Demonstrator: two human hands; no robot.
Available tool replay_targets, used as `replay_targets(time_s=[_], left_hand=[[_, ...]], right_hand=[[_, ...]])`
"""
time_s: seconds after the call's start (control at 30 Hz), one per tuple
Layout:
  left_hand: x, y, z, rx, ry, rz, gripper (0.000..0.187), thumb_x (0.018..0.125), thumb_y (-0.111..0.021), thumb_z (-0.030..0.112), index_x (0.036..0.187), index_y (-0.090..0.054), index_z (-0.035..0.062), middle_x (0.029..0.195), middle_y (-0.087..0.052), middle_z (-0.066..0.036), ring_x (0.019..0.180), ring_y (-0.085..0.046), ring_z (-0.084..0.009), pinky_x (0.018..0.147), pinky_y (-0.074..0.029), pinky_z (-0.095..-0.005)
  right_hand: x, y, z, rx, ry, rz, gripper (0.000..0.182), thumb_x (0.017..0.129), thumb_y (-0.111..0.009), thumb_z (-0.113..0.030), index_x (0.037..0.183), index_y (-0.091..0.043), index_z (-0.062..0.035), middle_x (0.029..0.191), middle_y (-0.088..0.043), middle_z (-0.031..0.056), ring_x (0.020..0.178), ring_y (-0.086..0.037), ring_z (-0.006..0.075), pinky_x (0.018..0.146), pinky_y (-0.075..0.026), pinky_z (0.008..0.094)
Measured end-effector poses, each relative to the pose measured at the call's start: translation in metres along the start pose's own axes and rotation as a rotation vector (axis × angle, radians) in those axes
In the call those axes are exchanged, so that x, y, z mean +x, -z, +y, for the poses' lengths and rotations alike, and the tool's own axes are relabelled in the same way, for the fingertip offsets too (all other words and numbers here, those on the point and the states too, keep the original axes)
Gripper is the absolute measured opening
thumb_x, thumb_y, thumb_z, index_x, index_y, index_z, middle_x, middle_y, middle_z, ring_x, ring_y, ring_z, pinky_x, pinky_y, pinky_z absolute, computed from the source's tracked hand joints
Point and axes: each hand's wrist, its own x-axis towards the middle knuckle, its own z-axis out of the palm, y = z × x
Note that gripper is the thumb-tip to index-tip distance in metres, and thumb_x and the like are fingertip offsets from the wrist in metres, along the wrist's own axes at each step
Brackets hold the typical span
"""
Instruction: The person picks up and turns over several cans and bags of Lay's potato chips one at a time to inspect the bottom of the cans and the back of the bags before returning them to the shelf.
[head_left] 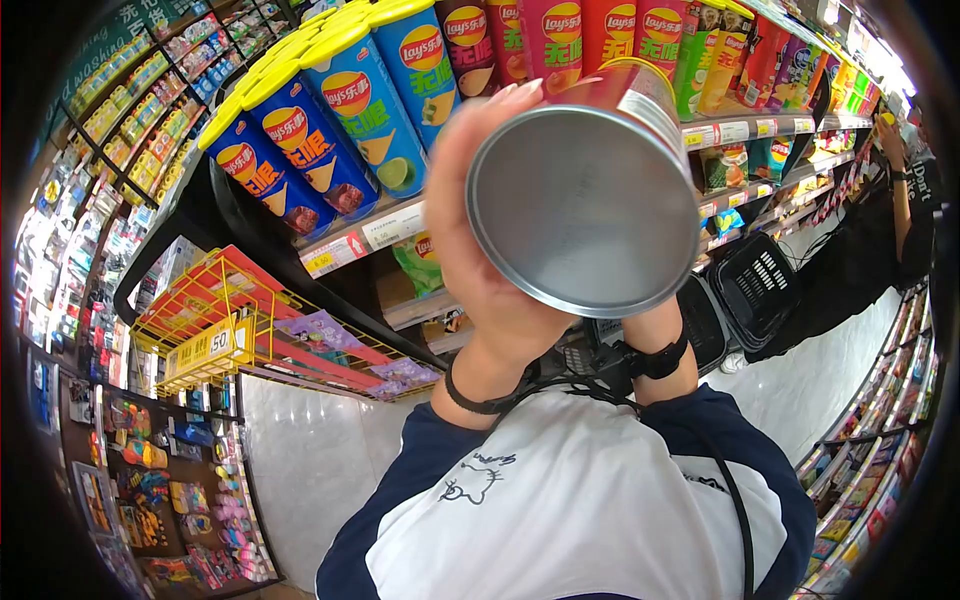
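A chip canister (585, 205) is held up close to the camera, its round grey metal base turned toward me. Part of its red side and a white printed panel show beyond the base. My left hand (470, 215) curves around its left side, fingertips reaching over the far edge. My right hand is mostly hidden behind the canister; only the area near its wrist (655, 345) shows below the base, so its fingers cannot be seen. Just beyond stand rows of Lay's canisters, blue ones (350, 110) with yellow lids at left and red ones (610, 35) behind.
A yellow wire rack (205, 320) with a price sign hangs at left. Price tags line the shelf edge (375, 235). Black shopping baskets (750, 290) are at right, near another person in dark clothing (850, 250). Stocked shelves (870, 480) curve along the lower right.
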Motion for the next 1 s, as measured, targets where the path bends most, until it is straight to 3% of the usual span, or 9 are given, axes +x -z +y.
replay_targets(time_s=[0.17, 0.23, 0.27, 0.37, 0.47, 0.63, 0.7, 0.83, 1.0], left_hand=[[-0.005, 0.008, -0.007, 0.045, 0.015, -0.049, 0.086, 0.057, -0.081, 0.017, 0.126, -0.034, -0.0011, 0.124, -0.047, -0.017, 0.115, -0.044, -0.0303, 0.099, -0.032, -0.0381], [-0.006, 0.007, -0.010, -0.004, 0.042, -0.022, 0.090, 0.054, -0.083, 0.016, 0.127, -0.033, -0.0009, 0.124, -0.046, -0.017, 0.115, -0.044, -0.0295, 0.098, -0.033, -0.0374], [-0.004, 0.012, -0.008, 0.089, 0.087, -0.122, 0.113, 0.048, -0.088, 0.027, 0.134, -0.018, 0.0035, 0.125, -0.042, -0.020, 0.112, -0.047, -0.0282, 0.095, -0.038, -0.0382], [-0.010, 0.013, -0.018, 0.046, 0.155, -0.048, 0.103, 0.053, -0.084, 0.016, 0.133, -0.021, 0.0020, 0.123, -0.042, -0.019, 0.112, -0.046, -0.0270, 0.095, -0.037, -0.0362], [-0.022, 0.022, -0.033, 0.078, 0.323, -0.090, 0.098, 0.060, -0.080, 0.013, 0.135, -0.018, 0.0025, 0.123, -0.041, -0.018, 0.110, -0.046, -0.0248, 0.094, -0.037, -0.0344], [-0.060, 0.025, -0.088, -0.221, 0.668, -0.041, 0.078, 0.079, -0.061, 0.012, 0.138, -0.011, 0.0018, 0.129, -0.036, -0.016, 0.114, -0.042, -0.0245, 0.096, -0.033, -0.0344], [-0.068, 0.015, -0.104, 0.040, 0.550, 0.066, 0.071, 0.081, -0.057, 0.011, 0.136, -0.015, -0.0005, 0.130, -0.035, -0.018, 0.118, -0.039, -0.0273, 0.098, -0.030, -0.0370], [-0.093, 0.012, -0.132, 0.566, 0.347, -0.056, 0.062, 0.080, -0.055, 0.010, 0.132, -0.023, -0.0031, 0.130, -0.035, -0.022, 0.119, -0.037, -0.0339, 0.099, -0.027, -0.0417], [-0.106, 0.007, -0.150, 0.916, 0.111, -0.147, 0.061, 0.077, -0.057, 0.018, 0.129, -0.031, -0.0029, 0.131, -0.036, -0.023, 0.120, -0.037, -0.0363, 0.098, -0.027, -0.0449]], right_hand=[[0.006, 0.013, 0.002, 0.019, -0.073, -0.011, 0.040, 0.094, -0.034, -0.037, 0.123, -0.045, -0.0102, 0.122, -0.051, 0.0051, 0.113, -0.046, 0.0215, 0.098, -0.033, 0.0389], [0.011, 0.014, 0.001, 0.026, -0.092, -0.025, 0.041, 0.093, -0.035, -0.037, 0.122, -0.045, -0.0096, 0.122, -0.052, 0.0057, 0.113, -0.046, 0.0219, 0.098, -0.033, 0.0391], [0.010, 0.009, -0.002, -0.001, -0.065, 0.051, 0.041, 0.092, -0.037, -0.038, 0.120, -0.046, -0.0101, 0.120, -0.052, 0.0054, 0.112, -0.047, 0.0217, 0.097, -0.034, 0.0390], [0.014, 0.006, -0.020, -0.132, 0.033, -0.011, 0.039, 0.091, -0.042, -0.041, 0.117, -0.048, -0.0117, 0.115, -0.055, 0.0049, 0.108, -0.050, 0.0210, 0.093, -0.038, 0.0384], [0.014, -0.007, -0.027, -0.384, 0.365, 0.031, 0.027, 0.091, -0.046, -0.037, 0.104, -0.048, -0.0136, 0.105, -0.058, 0.0033, 0.096, -0.056, 0.0164, 0.084, -0.043, 0.0332], [0.010, -0.013, -0.021, -0.761, 0.839, -0.003, 0.041, 0.086, -0.058, -0.020, 0.121, -0.039, -0.0095, 0.121, -0.048, 0.0081, 0.106, -0.051, 0.0185, 0.080, -0.047, 0.0285], [0.017, -0.024, -0.009, -1.095, 1.150, -0.185, 0.050, 0.082, -0.063, -0.015, 0.124, -0.036, -0.0083, 0.129, -0.041, 0.0105, 0.112, -0.047, 0.0210, 0.082, -0.048, 0.0290], [0.043, -0.024, 0.007, -1.348, 1.228, -0.499, 0.056, 0.072, -0.067, 0.004, 0.120, -0.039, -0.0041, 0.136, -0.029, 0.0172, 0.119, -0.041, 0.0264, 0.088, -0.048, 0.0343], [0.080, -0.021, 0.024, -1.477, 1.180, -0.576, 0.054, 0.070, -0.071, -0.003, 0.117, -0.044, -0.0032, 0.133, -0.035, 0.0179, 0.115, -0.046, 0.0277, 0.088, -0.048, 0.0351]])
